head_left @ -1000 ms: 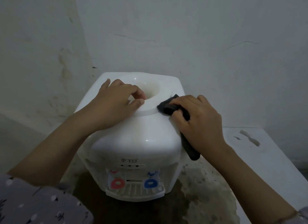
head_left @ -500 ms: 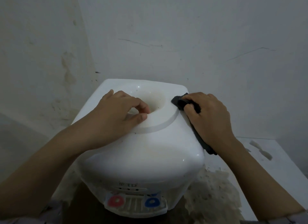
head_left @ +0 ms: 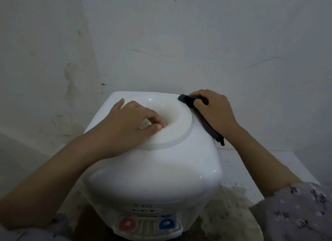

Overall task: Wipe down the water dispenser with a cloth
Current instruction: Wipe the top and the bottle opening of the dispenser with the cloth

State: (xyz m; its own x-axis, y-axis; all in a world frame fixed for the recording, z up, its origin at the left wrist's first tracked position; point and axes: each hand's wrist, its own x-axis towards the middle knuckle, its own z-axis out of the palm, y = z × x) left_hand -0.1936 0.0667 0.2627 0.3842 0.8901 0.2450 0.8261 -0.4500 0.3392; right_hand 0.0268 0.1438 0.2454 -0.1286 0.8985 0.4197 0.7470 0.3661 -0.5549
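One water dispenser (head_left: 152, 172) — left hand (head_left: 125, 126) curls fingers (head_left: 152, 117) over its collar, right hand (head_left: 217, 113) fingers clutch cloth (head_left: 186, 99).

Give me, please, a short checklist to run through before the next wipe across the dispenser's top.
1. Hold on the cloth: ok, the right hand has its fingers curled round it.
2. Cloth contact: ok, it lies against the dispenser top at the far right corner.
3. Steadying: ok, the left hand rests on the raised collar, fingers curled at its rim.
4. Inside of the well: not ok, dark specks.
5. Footing: cannot tell, underside hidden.
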